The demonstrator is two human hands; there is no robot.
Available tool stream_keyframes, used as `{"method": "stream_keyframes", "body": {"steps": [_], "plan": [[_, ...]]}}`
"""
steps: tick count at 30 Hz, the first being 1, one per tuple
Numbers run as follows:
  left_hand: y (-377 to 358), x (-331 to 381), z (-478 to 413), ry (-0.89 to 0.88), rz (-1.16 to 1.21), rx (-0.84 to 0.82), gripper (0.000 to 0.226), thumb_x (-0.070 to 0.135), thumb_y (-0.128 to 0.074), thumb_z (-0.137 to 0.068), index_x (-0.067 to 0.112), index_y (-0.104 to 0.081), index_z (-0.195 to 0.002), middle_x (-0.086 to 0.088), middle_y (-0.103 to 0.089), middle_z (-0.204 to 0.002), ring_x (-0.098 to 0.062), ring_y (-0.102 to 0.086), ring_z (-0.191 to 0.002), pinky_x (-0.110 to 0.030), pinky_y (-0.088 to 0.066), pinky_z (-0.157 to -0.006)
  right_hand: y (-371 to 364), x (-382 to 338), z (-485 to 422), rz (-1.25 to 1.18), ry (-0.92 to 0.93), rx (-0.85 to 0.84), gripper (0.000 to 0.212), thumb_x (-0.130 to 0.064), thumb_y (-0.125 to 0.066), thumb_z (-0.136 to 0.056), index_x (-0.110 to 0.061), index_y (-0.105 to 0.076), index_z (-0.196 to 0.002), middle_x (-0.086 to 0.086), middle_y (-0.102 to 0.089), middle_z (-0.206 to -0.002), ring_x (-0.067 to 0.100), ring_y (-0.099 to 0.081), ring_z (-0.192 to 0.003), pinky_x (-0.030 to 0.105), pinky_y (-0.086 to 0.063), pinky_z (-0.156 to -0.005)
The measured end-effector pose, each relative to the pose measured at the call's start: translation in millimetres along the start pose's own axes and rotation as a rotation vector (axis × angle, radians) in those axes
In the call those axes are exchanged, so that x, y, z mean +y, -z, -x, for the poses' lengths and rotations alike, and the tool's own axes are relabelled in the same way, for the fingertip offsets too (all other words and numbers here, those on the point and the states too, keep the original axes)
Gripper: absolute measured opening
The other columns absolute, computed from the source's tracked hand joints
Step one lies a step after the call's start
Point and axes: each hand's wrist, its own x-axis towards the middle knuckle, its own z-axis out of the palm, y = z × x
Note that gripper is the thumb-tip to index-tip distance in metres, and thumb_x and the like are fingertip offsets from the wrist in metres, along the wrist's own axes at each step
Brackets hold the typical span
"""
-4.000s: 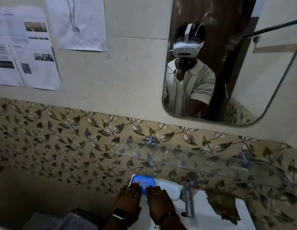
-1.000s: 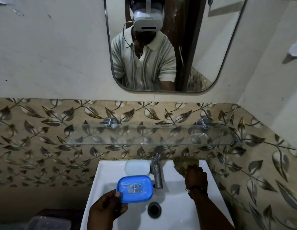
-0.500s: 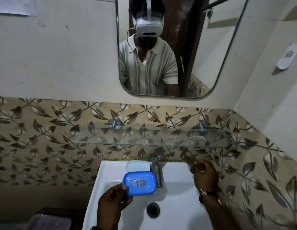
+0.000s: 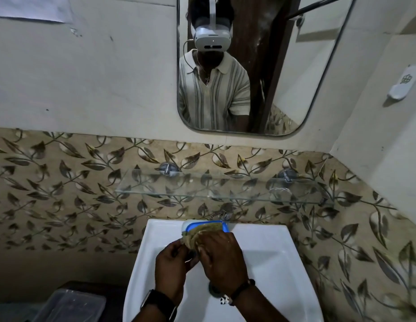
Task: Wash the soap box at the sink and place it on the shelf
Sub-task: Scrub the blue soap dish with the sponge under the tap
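Observation:
The blue soap box [image 4: 223, 225] is held above the white sink [image 4: 267, 256], and only its far rim shows behind a greenish-brown scrub cloth [image 4: 202, 231]. My left hand [image 4: 173, 263] grips the box from its near left side. My right hand [image 4: 222, 254] presses the cloth onto the box. The white soap bar [image 4: 185, 224] peeks out behind the box's left corner. The glass shelf [image 4: 216, 189] hangs on the leaf-patterned tiles above the sink, with nothing on it. The tap [image 4: 224, 214] is mostly hidden behind the box.
A mirror [image 4: 295, 66] on the wall above the shelf reflects a person in a striped shirt. The drain [image 4: 211, 289] lies under my right wrist. A clear plastic container [image 4: 70, 305] sits low at the left of the sink. A white holder [image 4: 404, 83] is on the right wall.
My right hand has brought the cloth from the sink's right back corner over to the soap box and laid it on it. The box now sits further back, over the tap.

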Motion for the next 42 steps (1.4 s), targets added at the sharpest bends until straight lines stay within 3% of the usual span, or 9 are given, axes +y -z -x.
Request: {"method": "stream_keyframes", "body": {"steps": [4,7,11,15,19,27,34,38,42], "plan": [[4,4,1,-0.015,-0.013,-0.025,0.028,-0.008,-0.052,-0.095,0.0,-0.078,-0.088,-0.022,-0.076,-0.089,-0.029,-0.073,-0.081,-0.034,-0.062,-0.068,2,-2,-5,-0.077,-0.016,-0.058,0.025,-0.023,-0.052,-0.091,-0.021,-0.068,-0.109,-0.006,-0.069,-0.112,0.016,-0.06,-0.109,0.035,-0.045,-0.098],[8,3,1,-0.024,-0.021,-0.023,0.024,-0.007,-0.051,-0.096,-0.005,-0.074,-0.095,-0.025,-0.075,-0.091,-0.03,-0.073,-0.08,-0.038,-0.063,-0.07,8,-5,-10,-0.085,-0.004,-0.096,0.023,-0.021,-0.056,-0.089,-0.019,-0.068,-0.109,-0.004,-0.068,-0.111,0.02,-0.059,-0.107,0.037,-0.045,-0.096],[10,0,4,-0.031,-0.041,-0.053,0.022,-0.005,-0.051,-0.098,-0.005,-0.073,-0.103,-0.024,-0.076,-0.094,-0.025,-0.074,-0.076,-0.037,-0.063,-0.069,14,-10,-21,0.074,0.036,-0.161,0.029,-0.024,-0.052,-0.084,-0.024,-0.067,-0.109,-0.004,-0.065,-0.104,0.023,-0.057,-0.096,0.04,-0.047,-0.084],[9,-2,5,-0.037,-0.052,-0.069,0.02,0.003,-0.056,-0.099,-0.001,-0.074,-0.103,-0.022,-0.076,-0.094,-0.032,-0.074,-0.086,-0.039,-0.062,-0.073,18,-15,-30,0.144,-0.031,-0.112,0.015,-0.021,-0.06,-0.079,-0.022,-0.069,-0.091,-0.001,-0.065,-0.089,0.025,-0.061,-0.084,0.038,-0.051,-0.074],[9,0,3,-0.031,-0.066,-0.08,0.02,0.006,-0.056,-0.099,-0.001,-0.074,-0.105,-0.023,-0.076,-0.095,-0.031,-0.075,-0.086,-0.038,-0.062,-0.073,16,-21,-32,0.11,-0.129,-0.069,0.013,-0.016,-0.062,-0.078,-0.017,-0.07,-0.088,0.002,-0.064,-0.087,0.025,-0.059,-0.083,0.038,-0.05,-0.071],[19,9,-5,-0.054,-0.009,-0.008,0.02,0.007,-0.057,-0.099,-0.004,-0.07,-0.108,-0.024,-0.075,-0.099,-0.04,-0.072,-0.092,-0.039,-0.062,-0.074,39,-26,-37,0.122,0.077,-0.319,0.022,-0.019,-0.053,-0.082,-0.019,-0.072,-0.092,0.009,-0.062,-0.092,0.033,-0.055,-0.092,0.04,-0.045,-0.074],[12,5,6,-0.066,-0.063,-0.035,0.018,0.006,-0.057,-0.098,-0.002,-0.072,-0.104,-0.023,-0.075,-0.096,-0.034,-0.074,-0.089,-0.042,-0.062,-0.077,24,-28,-37,0.132,0.037,-0.146,0.014,-0.021,-0.057,-0.084,-0.018,-0.07,-0.087,0.002,-0.06,-0.086,0.021,-0.053,-0.084,0.037,-0.046,-0.071],[11,5,10,-0.081,-0.041,-0.015,0.017,0.006,-0.06,-0.097,-0.004,-0.07,-0.106,-0.023,-0.075,-0.095,-0.034,-0.074,-0.089,-0.041,-0.063,-0.075,21,-20,-34,0.258,0.01,-0.065,0.001,-0.017,-0.065,-0.076,-0.017,-0.066,-0.076,0.001,-0.057,-0.077,0.022,-0.055,-0.074,0.034,-0.045,-0.06],[11,5,11,-0.101,-0.001,0.032,0.016,0.004,-0.061,-0.096,-0.005,-0.069,-0.107,-0.026,-0.074,-0.095,-0.033,-0.074,-0.086,-0.039,-0.063,-0.072,21,-20,-34,0.295,-0.103,-0.047,0.005,-0.011,-0.067,-0.071,-0.015,-0.065,-0.073,0.003,-0.058,-0.074,0.025,-0.056,-0.071,0.034,-0.046,-0.06]]}}
